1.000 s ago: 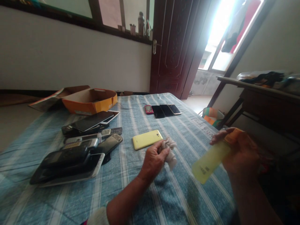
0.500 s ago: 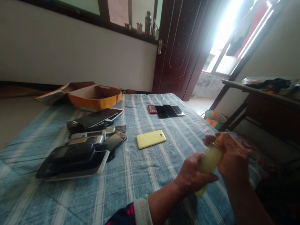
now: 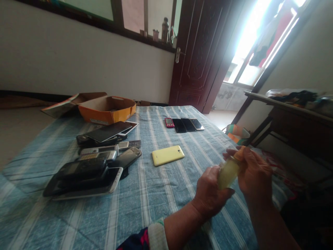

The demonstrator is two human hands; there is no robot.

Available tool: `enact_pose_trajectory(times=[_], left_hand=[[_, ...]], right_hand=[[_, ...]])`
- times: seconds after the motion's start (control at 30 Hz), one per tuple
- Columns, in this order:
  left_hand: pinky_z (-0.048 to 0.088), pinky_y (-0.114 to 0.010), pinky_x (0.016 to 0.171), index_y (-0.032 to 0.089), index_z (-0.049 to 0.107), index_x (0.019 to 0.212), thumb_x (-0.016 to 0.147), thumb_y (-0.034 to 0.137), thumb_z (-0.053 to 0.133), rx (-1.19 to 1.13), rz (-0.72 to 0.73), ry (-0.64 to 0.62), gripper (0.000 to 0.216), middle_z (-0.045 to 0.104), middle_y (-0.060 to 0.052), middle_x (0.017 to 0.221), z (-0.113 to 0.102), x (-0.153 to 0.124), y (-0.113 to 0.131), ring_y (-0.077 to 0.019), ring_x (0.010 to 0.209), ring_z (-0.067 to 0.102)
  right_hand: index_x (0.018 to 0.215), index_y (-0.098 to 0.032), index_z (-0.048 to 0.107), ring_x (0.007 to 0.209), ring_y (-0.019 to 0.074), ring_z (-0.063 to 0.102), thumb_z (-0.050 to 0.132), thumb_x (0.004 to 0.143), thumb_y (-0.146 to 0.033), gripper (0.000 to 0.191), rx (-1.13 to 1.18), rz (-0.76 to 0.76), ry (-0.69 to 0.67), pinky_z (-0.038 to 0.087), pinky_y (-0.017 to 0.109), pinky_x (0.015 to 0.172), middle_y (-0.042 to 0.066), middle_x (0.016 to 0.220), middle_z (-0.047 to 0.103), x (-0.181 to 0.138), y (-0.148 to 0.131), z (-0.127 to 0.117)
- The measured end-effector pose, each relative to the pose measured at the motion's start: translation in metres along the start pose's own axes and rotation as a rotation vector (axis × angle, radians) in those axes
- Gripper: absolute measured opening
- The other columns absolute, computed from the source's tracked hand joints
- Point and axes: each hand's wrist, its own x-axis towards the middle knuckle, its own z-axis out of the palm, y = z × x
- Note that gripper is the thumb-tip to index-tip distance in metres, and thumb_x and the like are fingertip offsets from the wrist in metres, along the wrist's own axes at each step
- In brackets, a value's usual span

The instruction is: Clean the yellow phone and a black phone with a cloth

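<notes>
My left hand [image 3: 209, 191] is wrapped round the body of a pale yellow, cloudy bottle [image 3: 228, 173], which is tilted over the right part of the bed cover. At its upper end, the fingers of my right hand [image 3: 256, 175] close on the orange cap [image 3: 240, 152]. To the left of my hands a yellow phone [image 3: 168, 155] lies back side up on the striped cloth. Farther back, a small red phone [image 3: 169, 122] and several dark phones [image 3: 186, 125] are set side by side in a row.
On the left lies a heap of old phones [image 3: 96, 163], some stacked. Behind it stands an open orange cardboard box [image 3: 111, 114] with its lid [image 3: 67, 104] beside it. Blue striped cloth [image 3: 156, 194] covers the surface. A dark table [image 3: 288, 104] holding bags stands at the right.
Both hands have shifted slightly left with the bottle, and its lower end no longer shows below my left hand. The phones and box stay where they were; the view has tilted slightly.
</notes>
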Motion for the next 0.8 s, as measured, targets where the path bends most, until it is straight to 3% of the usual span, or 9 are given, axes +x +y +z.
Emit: enact_pose_trajectory(times=[0.33,0.57,0.8], left_hand=[[0.046,-0.037,0.085,0.016,0.059,0.109,0.060,0.020,0.081,0.004,0.042,0.004,0.053,0.061,-0.006,0.102,-0.001,-0.001,-0.003,-0.0254,0.095,0.057],[0.046,-0.036,0.088,0.019,0.060,0.115,0.062,0.024,0.080,-0.084,0.050,-0.071,0.057,0.062,-0.004,0.105,-0.007,0.001,-0.010,-0.0246,0.097,0.057],[0.045,-0.035,0.087,0.019,0.062,0.115,0.061,0.029,0.082,-0.103,0.045,-0.141,0.058,0.064,-0.004,0.105,-0.011,0.002,-0.009,-0.0247,0.097,0.057]], right_hand=[[0.085,-0.014,0.066,0.066,0.0214,0.071,0.075,0.071,-0.041,0.032,-0.003,0.007,-0.013,0.060,0.034,0.062,0.005,0.074,0.072,0.000,0.000,-0.005],[0.084,-0.014,0.068,0.074,0.0237,0.072,0.072,0.075,-0.037,0.025,0.036,0.015,-0.167,0.059,0.041,0.074,0.008,0.078,0.074,0.007,0.000,-0.015],[0.089,-0.017,0.067,0.069,0.0249,0.072,0.074,0.072,-0.040,0.030,0.024,0.055,-0.249,0.059,0.041,0.067,0.007,0.076,0.074,0.013,-0.004,-0.024]])
